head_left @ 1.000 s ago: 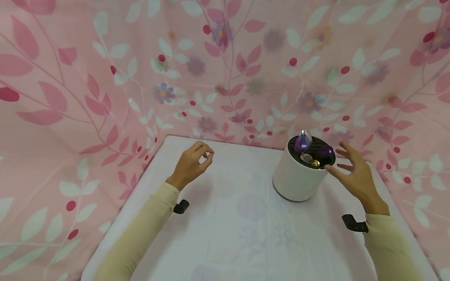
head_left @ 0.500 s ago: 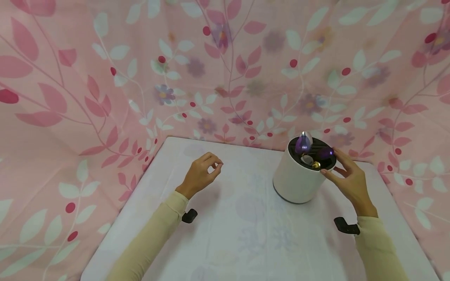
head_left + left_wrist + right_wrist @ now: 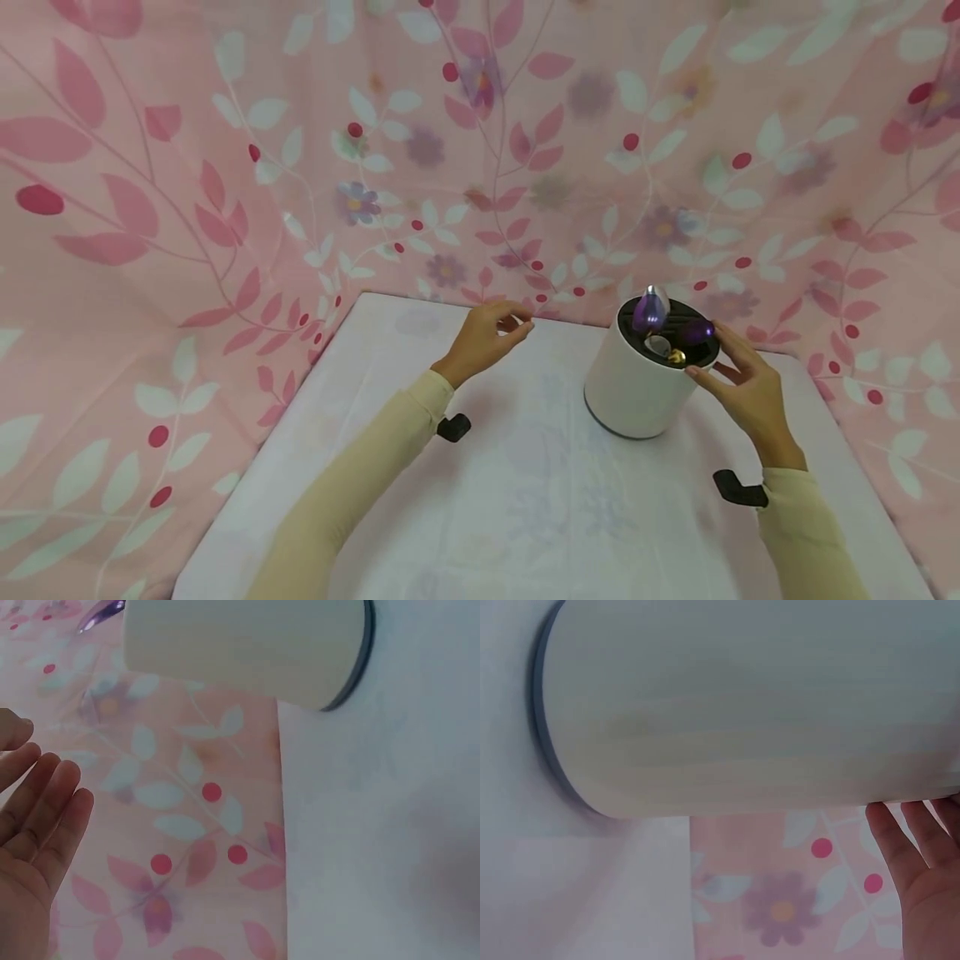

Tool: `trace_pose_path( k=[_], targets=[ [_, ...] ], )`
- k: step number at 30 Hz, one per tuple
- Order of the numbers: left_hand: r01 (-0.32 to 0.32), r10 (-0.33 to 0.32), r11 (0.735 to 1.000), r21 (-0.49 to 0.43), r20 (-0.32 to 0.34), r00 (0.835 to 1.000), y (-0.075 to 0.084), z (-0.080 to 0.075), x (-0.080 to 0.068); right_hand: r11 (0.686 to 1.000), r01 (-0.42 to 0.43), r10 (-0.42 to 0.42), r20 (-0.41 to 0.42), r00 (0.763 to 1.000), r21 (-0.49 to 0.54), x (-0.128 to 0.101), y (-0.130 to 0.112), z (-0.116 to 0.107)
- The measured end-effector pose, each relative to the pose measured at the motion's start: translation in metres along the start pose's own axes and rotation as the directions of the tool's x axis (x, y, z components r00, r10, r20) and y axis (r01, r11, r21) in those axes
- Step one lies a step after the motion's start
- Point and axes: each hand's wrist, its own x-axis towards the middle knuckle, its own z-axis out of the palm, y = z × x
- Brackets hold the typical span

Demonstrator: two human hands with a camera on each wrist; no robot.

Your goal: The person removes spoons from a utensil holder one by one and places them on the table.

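Note:
A white round holder [image 3: 637, 387] with a black slotted top stands upright at the right of the table. Out of its slots rise a glossy purple spoon-like head [image 3: 650, 312], a second dark purple one [image 3: 697, 332], a silver one [image 3: 657, 345] and a small gold piece [image 3: 677, 357]. My right hand [image 3: 746, 392] rests against the holder's right side, thumb at the front rim and fingertips [image 3: 877, 814] touching the wall. My left hand [image 3: 487, 337] hovers left of the holder, fingers loosely bent, holding nothing; the left wrist view shows its fingers apart from the holder.
A white patterned cloth covers the table [image 3: 525, 500]. Pink floral fabric [image 3: 480, 167] hangs behind it and along both sides, close to the table's back edge. Black wrist cameras [image 3: 453, 427] sit under both sleeves.
My left hand has moved right, towards the holder. My right hand has come in from the right to touch the holder's rim and side, then stayed there. The holder stands in place.

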Motion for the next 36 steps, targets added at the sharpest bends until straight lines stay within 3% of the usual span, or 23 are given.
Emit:
trace_pose_path(
  k=[7, 17, 22, 29, 36],
  targets=[
    [-0.003, 0.010, 0.997, -0.081, 0.088, 0.996, 0.029, 0.035, 0.043, 1.000, 0.011, -0.011, -0.023, 1.000, 0.027, 0.000, 0.002, 0.001],
    [-0.002, 0.026, 0.991, -0.135, 0.176, 0.984, 0.059, 0.079, 0.078, 1.000, -0.016, 0.016, -0.015, 1.000, 0.018, -0.003, -0.004, 0.002],
    [0.043, -0.020, 0.992, -0.116, 0.197, 0.980, 0.069, 0.093, 0.085, 0.999, -0.004, 0.005, -0.012, 1.000, 0.040, -0.009, -0.024, 0.000],
    [0.142, -0.130, 0.986, -0.082, 0.143, 0.981, 0.074, 0.103, 0.086, 1.000, 0.005, -0.004, -0.027, 1.000, 0.028, -0.004, -0.004, 0.002],
    [0.155, -0.146, 0.985, -0.081, 0.111, 0.983, 0.068, 0.104, 0.084, 0.998, 0.031, -0.029, -0.032, 0.999, 0.054, -0.010, -0.025, 0.001]
  ],
)
